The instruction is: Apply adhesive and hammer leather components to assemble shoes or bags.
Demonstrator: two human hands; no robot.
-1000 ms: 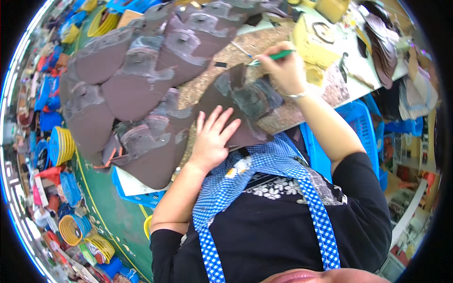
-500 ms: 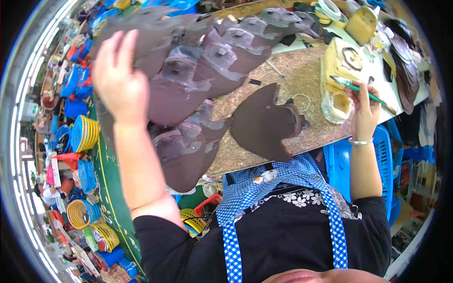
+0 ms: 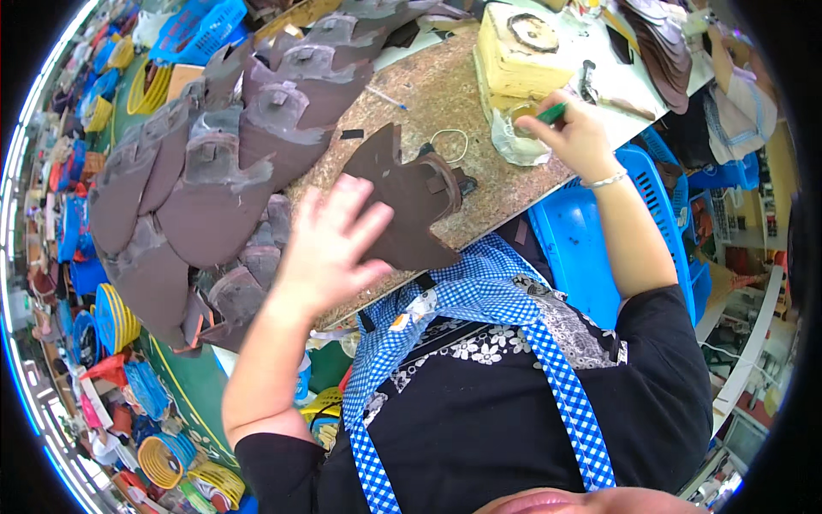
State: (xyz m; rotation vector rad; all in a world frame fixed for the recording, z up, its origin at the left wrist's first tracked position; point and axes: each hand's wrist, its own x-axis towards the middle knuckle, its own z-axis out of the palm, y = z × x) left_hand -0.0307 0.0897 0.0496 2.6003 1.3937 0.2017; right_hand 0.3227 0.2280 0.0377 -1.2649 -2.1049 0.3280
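My right hand [image 3: 575,130] grips a green-handled brush [image 3: 552,112] just above a small pot [image 3: 511,152] wrapped in whitish plastic; the brush's tip is hidden by the fingers and the pot. My left hand [image 3: 336,247] is open, fingers spread, at the near-left edge of a dark brown cut piece [image 3: 385,193]; whether it touches the piece I cannot tell. This piece lies flat on the speckled board [image 3: 445,81], with a curved dark strip [image 3: 438,184] at its right end. Similar brown pieces [image 3: 205,206] overlap in rows to the left.
A yellowish block [image 3: 521,56] with a dark ring on top stands behind the pot. A thin white stick [image 3: 385,97] and a loop of pale band [image 3: 450,144] lie on the board. Below its right edge sits a blue basket [image 3: 574,248]. More brown pieces [image 3: 659,51] are stacked at far right.
My left hand has come from above the far-left pieces back toward the near piece, fingers spreading. My right hand has turned the brush from lying across the block's front to the pot. The view has shifted.
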